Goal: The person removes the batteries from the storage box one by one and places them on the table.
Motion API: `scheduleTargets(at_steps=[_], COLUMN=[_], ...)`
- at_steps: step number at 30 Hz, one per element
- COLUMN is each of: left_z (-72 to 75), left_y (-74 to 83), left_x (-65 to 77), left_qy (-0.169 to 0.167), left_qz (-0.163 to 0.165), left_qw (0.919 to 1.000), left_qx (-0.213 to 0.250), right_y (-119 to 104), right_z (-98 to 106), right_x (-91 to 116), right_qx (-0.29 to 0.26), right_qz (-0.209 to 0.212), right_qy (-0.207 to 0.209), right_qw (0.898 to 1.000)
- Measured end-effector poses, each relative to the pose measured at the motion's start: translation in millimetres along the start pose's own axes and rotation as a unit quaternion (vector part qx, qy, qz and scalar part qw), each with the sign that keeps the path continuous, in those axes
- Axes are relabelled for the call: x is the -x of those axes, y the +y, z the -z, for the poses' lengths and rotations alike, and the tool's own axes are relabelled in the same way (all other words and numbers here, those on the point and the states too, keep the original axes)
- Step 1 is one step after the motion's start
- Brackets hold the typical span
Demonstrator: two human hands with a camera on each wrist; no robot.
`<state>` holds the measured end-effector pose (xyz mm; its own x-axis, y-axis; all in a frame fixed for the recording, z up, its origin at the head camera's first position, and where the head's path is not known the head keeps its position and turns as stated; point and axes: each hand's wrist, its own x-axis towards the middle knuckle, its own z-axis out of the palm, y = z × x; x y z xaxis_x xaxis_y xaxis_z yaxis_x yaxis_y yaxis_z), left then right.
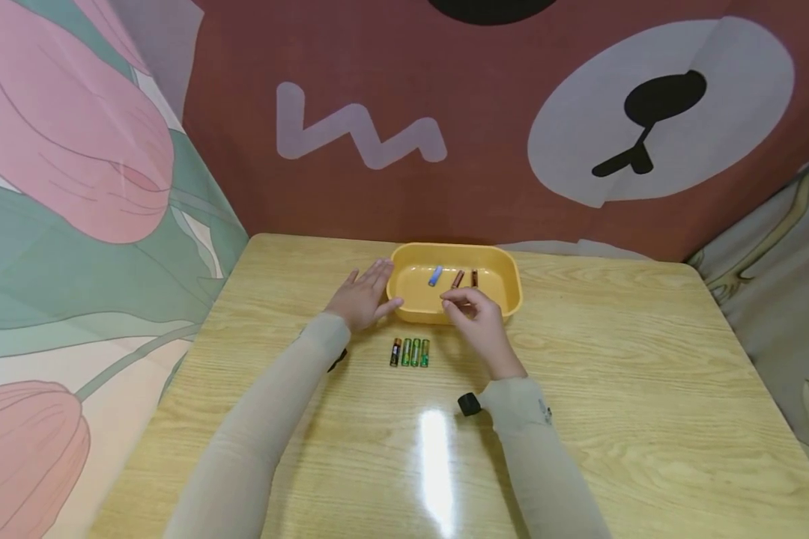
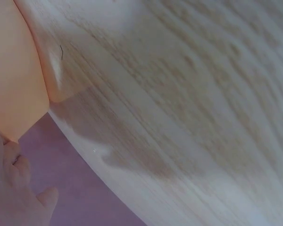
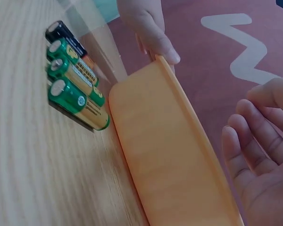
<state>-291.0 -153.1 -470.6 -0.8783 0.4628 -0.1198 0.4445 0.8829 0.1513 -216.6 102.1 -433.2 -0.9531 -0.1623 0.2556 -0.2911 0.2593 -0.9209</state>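
My left hand (image 1: 360,298) touches the left end of a yellow plastic basin (image 1: 512,299), its fingers extended and the thumb at the near rim. Over the basin's near right side hovers my right hand (image 1: 477,323), fingers loosely bent; nothing shows in its grasp in the right wrist view. A blue battery (image 1: 435,276) and two reddish-brown batteries, one left (image 1: 458,279) and one right (image 1: 475,278), lie apart inside the basin. In front of it, a black battery (image 1: 395,352) lies in a row beside three green-and-gold batteries (image 3: 80,101).
The wooden table (image 1: 647,389) extends to both sides of the basin and toward me. A printed curtain (image 1: 404,202) hangs right behind the table's far edge, with more printed cloth (image 1: 74,299) along the left. Light glares off the tabletop near me.
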Motion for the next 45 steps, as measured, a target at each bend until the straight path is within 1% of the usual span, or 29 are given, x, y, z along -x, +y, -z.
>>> scheduleTargets(at_steps=[2,3,7,9,10,13,18,22,28,32,36,41,45], left_z=[1.2,1.8,1.4,-0.4,-1.6,-3.8,-3.2,-2.9,-3.5,-5.4,-7.2,-8.6,-8.4], left_y=[0.6,0.9,1.5,1.1,0.7,-0.3,-0.3,-0.2,-1.8,-2.9,-3.3,-3.6,-3.4], left_x=[-0.4,-0.3,-1.1,-1.4,-1.7,-1.9,-1.3,-0.8,-2.0,-2.9,-3.5,-4.2,-3.6], left_qy=[-0.002,-0.004,-0.001,0.002,0.004,0.008,0.004,0.003,0.01,0.016,0.02,0.02,0.023], left_qz=[0.001,0.002,0.005,0.005,0.004,0.001,-0.001,-0.001,-0.002,-0.005,-0.004,-0.007,-0.008], left_qw=[1.0,1.0,1.0,1.0,1.0,1.0,0.9999,0.9999,0.9999,0.9999,0.9998,0.9998,0.9997], left_qx=[-0.001,-0.001,0.004,0.004,0.004,0.006,0.013,0.012,0.004,0.001,0.001,0.0,0.002], right_y=[11,13,37,39,44,46,46,49,54,58,62,66,67], right_z=[-1,-1,-3,-3,-3,-4,-6,-8,-8,-7,-7,-12,-17], right_x=[-7,-10,-26,-31,-35,-42,-53,-63,-76,-82,-87,-93,-98], right_qx=[0.006,0.006,0.012,0.017,0.022,0.03,0.036,0.045,0.036,0.033,0.027,0.028,0.04], right_qz=[0.005,0.003,0.0,-0.009,-0.009,-0.017,-0.041,-0.05,-0.071,-0.096,-0.12,-0.139,-0.152], right_qy=[0.005,0.005,0.007,0.005,0.005,0.005,0.008,0.001,0.002,0.002,-0.007,-0.013,-0.016], right_qw=[1.0,1.0,1.0,1.0,1.0,0.999,0.998,0.998,0.997,0.995,0.992,0.99,0.988])
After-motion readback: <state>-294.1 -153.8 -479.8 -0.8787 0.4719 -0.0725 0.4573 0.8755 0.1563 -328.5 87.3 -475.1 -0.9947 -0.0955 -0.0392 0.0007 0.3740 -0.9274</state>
